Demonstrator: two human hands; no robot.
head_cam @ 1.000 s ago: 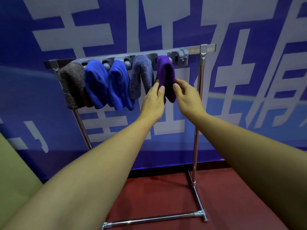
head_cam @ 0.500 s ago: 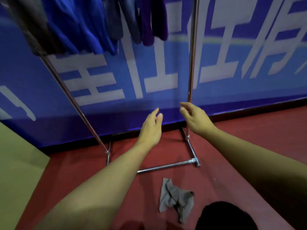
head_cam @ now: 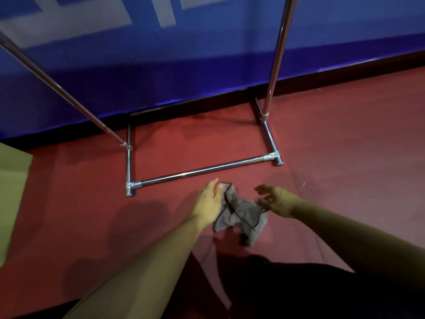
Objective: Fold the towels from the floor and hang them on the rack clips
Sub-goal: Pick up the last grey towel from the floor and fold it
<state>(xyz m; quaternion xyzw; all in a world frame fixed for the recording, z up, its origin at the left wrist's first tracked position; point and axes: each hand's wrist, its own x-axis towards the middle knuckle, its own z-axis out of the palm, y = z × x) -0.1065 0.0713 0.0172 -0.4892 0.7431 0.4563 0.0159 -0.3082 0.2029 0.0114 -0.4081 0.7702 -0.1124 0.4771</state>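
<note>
A crumpled grey towel (head_cam: pixel 241 215) with a dark edge lies on the red floor in front of the rack's base. My left hand (head_cam: pixel 208 201) hovers at the towel's left edge, fingers apart, holding nothing. My right hand (head_cam: pixel 277 200) hangs just above the towel's right corner with fingers spread and curled; I cannot tell whether it touches the cloth. The metal rack (head_cam: pixel 202 170) shows only its lower bars and two poles; its clips and hung towels are out of view.
A blue banner wall (head_cam: pixel 161 65) stands behind the rack. An olive-green panel (head_cam: pixel 11 192) sits at the left edge. A dark shape, my leg or clothing (head_cam: pixel 299 291), fills the bottom right. Red floor (head_cam: pixel 345 146) spreads to the right.
My view dropped from the rack top to the floor. Both hands left the purple towel on the rack and came down to the grey towel on the floor.
</note>
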